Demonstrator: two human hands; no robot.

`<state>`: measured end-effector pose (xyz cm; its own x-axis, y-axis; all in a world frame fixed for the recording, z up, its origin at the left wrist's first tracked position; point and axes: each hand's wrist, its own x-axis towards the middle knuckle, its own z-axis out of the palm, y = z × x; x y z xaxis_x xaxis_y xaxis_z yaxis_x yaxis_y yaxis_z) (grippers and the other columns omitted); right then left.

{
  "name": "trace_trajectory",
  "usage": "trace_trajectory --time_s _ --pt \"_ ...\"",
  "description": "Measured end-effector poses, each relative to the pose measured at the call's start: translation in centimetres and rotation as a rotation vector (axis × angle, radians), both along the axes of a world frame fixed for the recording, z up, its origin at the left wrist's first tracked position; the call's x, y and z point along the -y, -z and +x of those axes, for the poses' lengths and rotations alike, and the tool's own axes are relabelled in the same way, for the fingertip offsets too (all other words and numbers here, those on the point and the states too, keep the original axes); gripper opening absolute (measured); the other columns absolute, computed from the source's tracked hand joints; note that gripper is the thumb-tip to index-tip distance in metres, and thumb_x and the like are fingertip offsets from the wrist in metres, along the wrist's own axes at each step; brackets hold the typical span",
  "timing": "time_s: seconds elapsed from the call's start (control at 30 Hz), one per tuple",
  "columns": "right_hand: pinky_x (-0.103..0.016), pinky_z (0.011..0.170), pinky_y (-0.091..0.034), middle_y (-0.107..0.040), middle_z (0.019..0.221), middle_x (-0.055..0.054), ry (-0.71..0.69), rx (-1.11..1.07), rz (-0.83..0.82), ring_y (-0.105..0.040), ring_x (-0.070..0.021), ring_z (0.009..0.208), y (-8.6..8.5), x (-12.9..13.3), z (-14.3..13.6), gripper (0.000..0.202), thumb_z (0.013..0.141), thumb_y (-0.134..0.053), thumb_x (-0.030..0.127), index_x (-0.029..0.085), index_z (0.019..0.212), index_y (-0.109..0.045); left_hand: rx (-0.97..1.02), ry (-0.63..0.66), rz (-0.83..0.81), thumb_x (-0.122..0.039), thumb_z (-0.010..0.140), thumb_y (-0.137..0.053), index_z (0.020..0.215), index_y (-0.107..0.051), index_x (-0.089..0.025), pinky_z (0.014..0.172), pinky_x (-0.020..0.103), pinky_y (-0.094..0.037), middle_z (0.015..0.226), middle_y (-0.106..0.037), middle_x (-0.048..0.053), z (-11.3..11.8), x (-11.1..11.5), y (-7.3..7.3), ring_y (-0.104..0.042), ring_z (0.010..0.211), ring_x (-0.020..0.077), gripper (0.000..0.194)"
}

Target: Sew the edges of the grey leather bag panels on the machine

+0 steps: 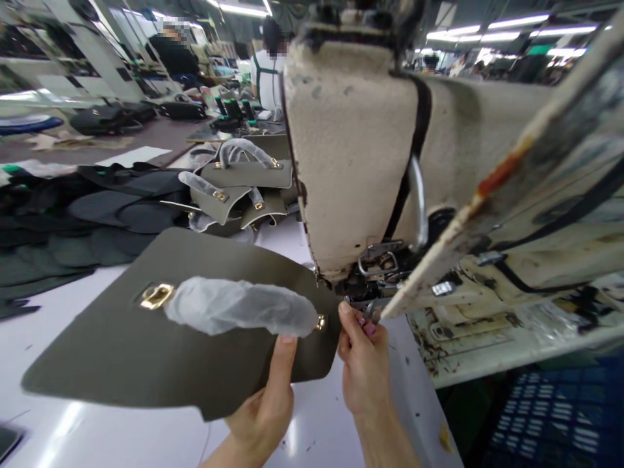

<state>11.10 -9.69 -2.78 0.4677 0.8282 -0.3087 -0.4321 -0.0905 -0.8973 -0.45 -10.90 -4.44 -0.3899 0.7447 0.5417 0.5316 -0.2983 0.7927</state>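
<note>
- Holding the olive-grey panel (117,351) is the left hand (266,413), thumb pressed on top just by the wrapped handle (238,305), other fingers mostly tucked out of sight underneath, so the panel's basically clamped between them.
- The panel sits tilted over the white table (312,429), its right end right by the sewing machine (351,156), with gold fittings (156,296) at both ends of the handle.
- Over at that right end, the right hand (365,364) has its fingers curled in around a little metal tool (369,313) with pinkish bits; can't tell if the thumb tip actually touches the panel.
- Behind the panel there's a messy bunch of similar handled pieces (244,175), plus a big heap of black pieces (107,208) off to the left.
- Blue basket (550,416) is down at the lower right, fwiw.
</note>
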Motion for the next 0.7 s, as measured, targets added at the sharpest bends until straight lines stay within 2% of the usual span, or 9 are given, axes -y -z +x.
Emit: trace_trajectory --time_s 0.07,0.17,0.23,0.3,0.4,0.53,0.63,0.7 --pt "-0.022 0.044 -0.015 -0.023 0.054 0.009 -0.094 0.118 -0.024 -0.019 -0.0070 0.049 0.3 0.5 0.5 0.050 0.083 -0.066 0.053 0.021 0.059 -0.035 -0.201 -0.051 0.047 -0.027 0.082 -0.072 0.108 -0.071 -0.022 0.118 0.046 -0.035 0.108 -0.074 0.004 -0.3 0.5 0.7 -0.063 0.118 0.0254 0.026" --pt "-0.023 0.050 -0.019 -0.027 0.057 0.006 -0.196 0.506 0.007 -0.026 -0.0083 0.055 0.0 1.4 1.4 0.049 0.090 -0.059 0.050 0.019 0.058 -0.039 -0.408 -0.109 0.120 -0.023 0.083 -0.072 0.110 -0.071 -0.020 0.116 0.042 -0.037 0.109 -0.075 0.004 -0.3 0.8 0.9 -0.065 0.115 0.0231 0.027" --pt "-0.023 0.053 -0.021 -0.030 0.058 0.005 -0.245 0.680 0.046 -0.028 -0.0084 0.057 -0.4 1.7 2.0 0.047 0.093 -0.057 0.046 0.017 0.058 -0.042 -0.422 -0.106 0.142 -0.022 0.082 -0.073 0.110 -0.071 -0.020 0.116 0.041 -0.038 0.109 -0.075 0.004 -0.3 0.9 1.0 -0.067 0.112 0.0225 0.028" --pt "-0.023 0.053 -0.021 -0.030 0.058 0.005 -0.270 0.716 0.067 -0.029 -0.0081 0.057 -0.5 1.6 2.5 0.046 0.093 -0.056 0.044 0.017 0.058 -0.043 -0.373 -0.079 0.124 -0.024 0.081 -0.075 0.110 -0.071 -0.019 0.116 0.042 -0.038 0.110 -0.074 0.005 -0.2 1.0 1.2 -0.067 0.111 0.0240 0.030" --pt "-0.023 0.051 -0.018 -0.026 0.058 0.006 -0.285 0.566 0.065 -0.026 -0.0079 0.056 0.2 1.2 3.0 0.048 0.092 -0.059 0.045 0.018 0.058 -0.038 -0.289 -0.042 0.058 -0.027 0.080 -0.075 0.116 -0.069 -0.018 0.117 0.046 -0.038 0.119 -0.071 0.008 -0.1 1.5 1.9 -0.061 0.121 0.0280 0.038" --pt "-0.024 0.048 -0.012 -0.017 0.057 0.008 -0.273 0.221 0.062 -0.016 -0.0065 0.052 1.2 0.6 3.0 0.051 0.086 -0.066 0.048 0.021 0.059 -0.032 -0.328 -0.067 0.101 -0.020 0.079 -0.076 0.126 -0.063 -0.020 0.119 0.049 -0.033 0.131 -0.065 0.008 0.2 2.1 2.4 -0.058 0.124 0.0276 0.049" --pt "-0.023 0.046 -0.012 -0.021 0.054 0.010 -0.223 0.027 0.046 -0.016 -0.0058 0.050 1.2 0.4 2.7 0.046 0.080 -0.073 0.045 0.019 0.060 -0.041 -0.374 -0.079 0.088 -0.017 0.079 -0.075 0.130 -0.060 -0.021 0.118 0.050 -0.035 0.132 -0.063 0.008 0.5 2.3 2.1 -0.060 0.122 0.0276 0.053" --pt "-0.022 0.045 -0.017 -0.033 0.055 0.008 -0.192 -0.059 0.052 -0.023 -0.0060 0.051 1.0 0.3 2.6 0.037 0.079 -0.075 0.041 0.016 0.065 -0.052 -0.390 -0.075 0.078 -0.016 0.081 -0.073 0.130 -0.060 -0.023 0.117 0.051 -0.035 0.128 -0.065 0.007 0.5 2.4 2.0 -0.059 0.122 0.0283 0.052"
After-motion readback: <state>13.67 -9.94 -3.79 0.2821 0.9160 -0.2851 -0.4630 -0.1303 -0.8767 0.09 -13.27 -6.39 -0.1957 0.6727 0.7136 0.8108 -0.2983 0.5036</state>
